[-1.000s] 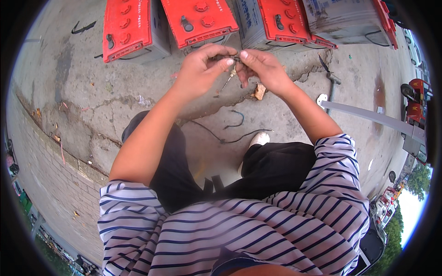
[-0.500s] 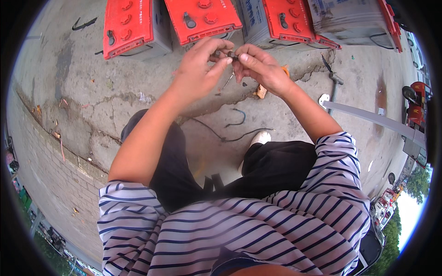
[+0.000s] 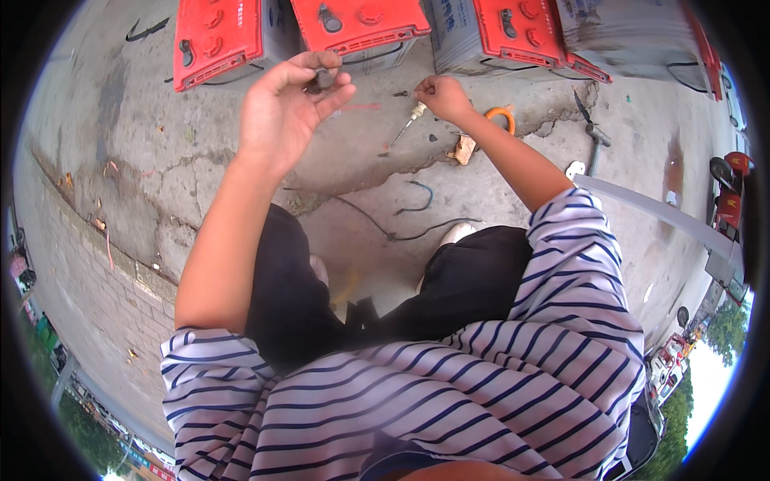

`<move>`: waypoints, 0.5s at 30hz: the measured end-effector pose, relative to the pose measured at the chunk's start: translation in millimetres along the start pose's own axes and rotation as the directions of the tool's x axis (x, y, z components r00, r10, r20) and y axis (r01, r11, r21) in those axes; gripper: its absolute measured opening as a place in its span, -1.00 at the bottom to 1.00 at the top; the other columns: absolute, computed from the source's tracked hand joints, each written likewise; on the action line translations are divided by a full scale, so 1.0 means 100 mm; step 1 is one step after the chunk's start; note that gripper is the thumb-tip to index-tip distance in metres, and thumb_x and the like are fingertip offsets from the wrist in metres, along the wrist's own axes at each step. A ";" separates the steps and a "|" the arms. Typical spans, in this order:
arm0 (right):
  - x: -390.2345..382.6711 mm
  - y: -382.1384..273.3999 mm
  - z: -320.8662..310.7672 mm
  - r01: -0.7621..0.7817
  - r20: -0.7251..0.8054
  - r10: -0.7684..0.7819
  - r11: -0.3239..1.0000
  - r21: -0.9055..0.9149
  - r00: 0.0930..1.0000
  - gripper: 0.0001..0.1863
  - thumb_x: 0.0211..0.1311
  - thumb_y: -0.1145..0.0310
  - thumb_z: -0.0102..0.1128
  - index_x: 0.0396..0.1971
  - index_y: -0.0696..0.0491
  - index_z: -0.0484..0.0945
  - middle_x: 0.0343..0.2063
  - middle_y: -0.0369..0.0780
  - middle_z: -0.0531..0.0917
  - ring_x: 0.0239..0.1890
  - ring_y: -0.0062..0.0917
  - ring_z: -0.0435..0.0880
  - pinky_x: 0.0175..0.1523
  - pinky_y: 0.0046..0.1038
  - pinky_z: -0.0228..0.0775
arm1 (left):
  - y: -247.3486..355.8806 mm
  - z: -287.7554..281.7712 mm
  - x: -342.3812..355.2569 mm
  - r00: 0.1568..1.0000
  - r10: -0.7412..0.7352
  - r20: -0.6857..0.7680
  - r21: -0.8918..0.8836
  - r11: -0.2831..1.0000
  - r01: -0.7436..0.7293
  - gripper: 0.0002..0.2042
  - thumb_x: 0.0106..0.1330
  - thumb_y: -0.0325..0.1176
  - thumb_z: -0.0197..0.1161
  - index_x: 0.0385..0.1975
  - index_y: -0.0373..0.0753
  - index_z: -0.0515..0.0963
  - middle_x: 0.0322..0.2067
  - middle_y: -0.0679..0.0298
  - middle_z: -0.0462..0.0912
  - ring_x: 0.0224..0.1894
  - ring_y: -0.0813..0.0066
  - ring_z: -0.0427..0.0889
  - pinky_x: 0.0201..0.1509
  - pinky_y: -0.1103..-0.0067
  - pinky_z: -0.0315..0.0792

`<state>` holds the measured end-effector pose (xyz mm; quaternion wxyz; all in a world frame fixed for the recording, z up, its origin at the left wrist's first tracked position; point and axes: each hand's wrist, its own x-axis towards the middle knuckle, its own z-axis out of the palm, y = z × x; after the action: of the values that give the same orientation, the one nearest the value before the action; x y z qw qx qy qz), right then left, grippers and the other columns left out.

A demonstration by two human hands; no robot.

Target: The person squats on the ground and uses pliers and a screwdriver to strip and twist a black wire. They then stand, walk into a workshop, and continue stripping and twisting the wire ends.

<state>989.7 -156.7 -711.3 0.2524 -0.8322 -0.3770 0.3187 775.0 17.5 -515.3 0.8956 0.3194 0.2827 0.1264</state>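
Observation:
My left hand (image 3: 277, 116) is raised in front of the middle red-topped battery (image 3: 361, 20). Its thumb and fingers pinch a small dark metal piece (image 3: 322, 78), perhaps a bolt or terminal part. My right hand (image 3: 446, 99) is at the right with its fingers drawn together; whatever they may hold is hidden. Just below those fingertips a screwdriver (image 3: 415, 114) with a pale handle slants over the concrete, its shaft pointing down-left. Whether the fingers touch its handle, I cannot tell. A small dark bolt-like piece (image 3: 401, 94) lies on the ground left of my right hand.
Other batteries stand left (image 3: 218, 40) and right (image 3: 521, 32) along the far side. An orange ring (image 3: 502, 119), a torn brown scrap (image 3: 463, 149), a hammer (image 3: 597, 138) and cut cables (image 3: 391, 236) lie on the cracked concrete. A grey bar (image 3: 654, 210) crosses the right.
My hands were together over the small dark piece and have parted. The left moved left with it; the right moved slightly right, its fingers now closed near the screwdriver's handle.

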 end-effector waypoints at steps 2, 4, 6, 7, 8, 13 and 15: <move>0.19 0.25 0.23 0.131 -0.017 -0.135 0.979 -0.154 0.991 -0.75 0.00 0.37 0.26 -0.30 0.16 0.59 -0.46 -0.14 0.63 -0.33 -0.35 0.63 -0.21 -0.35 0.46 | 0.02 -0.06 -0.03 0.998 -0.040 0.051 -0.085 0.995 0.044 -0.73 0.19 -0.43 -0.07 -0.22 -0.47 0.43 -0.26 0.06 0.50 -0.14 0.25 0.53 0.06 0.43 0.49; 0.38 0.41 0.42 0.224 -0.018 -0.238 0.935 -0.274 0.971 -0.72 -0.07 0.41 0.26 -0.27 0.14 0.59 -0.37 -0.10 0.62 -0.26 -0.25 0.62 -0.15 -0.29 0.47 | 0.01 -0.09 -0.06 0.997 -0.051 0.061 -0.138 0.989 0.059 -0.74 0.17 -0.44 -0.06 -0.23 -0.49 0.42 -0.27 0.06 0.48 -0.15 0.24 0.51 0.03 0.44 0.50; 0.49 0.49 0.63 0.304 -0.016 -0.330 0.887 -0.347 0.944 -0.70 -0.10 0.44 0.24 -0.26 0.11 0.58 -0.28 -0.08 0.60 -0.17 -0.18 0.59 -0.09 -0.24 0.46 | -0.04 -0.06 -0.06 0.999 -0.051 0.007 -0.164 0.985 0.052 -0.74 0.16 -0.45 -0.05 -0.23 -0.50 0.42 -0.29 0.07 0.46 -0.18 0.25 0.48 -0.02 0.47 0.52; 0.53 0.50 0.71 0.293 0.000 -0.317 0.877 -0.380 0.949 -0.71 -0.09 0.44 0.23 -0.26 0.10 0.58 -0.26 -0.08 0.59 -0.15 -0.18 0.58 -0.08 -0.23 0.46 | -0.05 -0.05 -0.06 0.998 -0.068 0.004 -0.150 0.986 0.067 -0.74 0.16 -0.45 -0.04 -0.24 -0.50 0.42 -0.31 0.08 0.45 -0.19 0.25 0.47 -0.06 0.48 0.52; 0.58 0.50 0.76 0.272 0.011 -0.295 0.867 -0.418 0.956 -0.72 -0.09 0.44 0.22 -0.27 0.09 0.58 -0.24 -0.08 0.57 -0.13 -0.18 0.57 -0.06 -0.23 0.46 | -0.05 -0.03 -0.05 0.996 -0.085 -0.013 -0.134 0.988 0.083 -0.75 0.15 -0.46 -0.04 -0.24 -0.50 0.42 -0.32 0.09 0.44 -0.21 0.26 0.46 -0.11 0.49 0.51; 0.56 0.41 0.77 0.209 0.029 -0.219 0.874 -0.439 0.975 -0.77 -0.07 0.46 0.20 -0.31 0.09 0.57 -0.23 -0.09 0.55 -0.14 -0.21 0.59 -0.08 -0.27 0.48 | -0.11 0.07 0.02 0.982 -0.131 -0.134 0.059 0.988 0.140 -0.76 0.26 -0.36 0.06 -0.24 -0.45 0.45 -0.39 0.23 0.41 -0.40 0.51 0.38 -0.37 0.65 0.36; 0.37 0.35 0.77 0.323 0.144 -0.300 0.930 -0.175 0.943 -0.80 -0.05 0.45 0.17 -0.35 0.12 0.56 -0.22 -0.06 0.56 -0.13 -0.18 0.58 -0.06 -0.25 0.48 | -0.11 0.07 0.08 0.983 -0.147 -0.114 0.059 0.986 0.154 -0.75 0.27 -0.33 0.09 -0.22 -0.44 0.45 -0.39 0.27 0.41 -0.45 0.58 0.33 -0.42 0.70 0.30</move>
<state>969.4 -134.1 -798.4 0.1944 -0.7628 -0.5479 0.2831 786.0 8.2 -521.1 0.8746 0.3197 0.3585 0.0660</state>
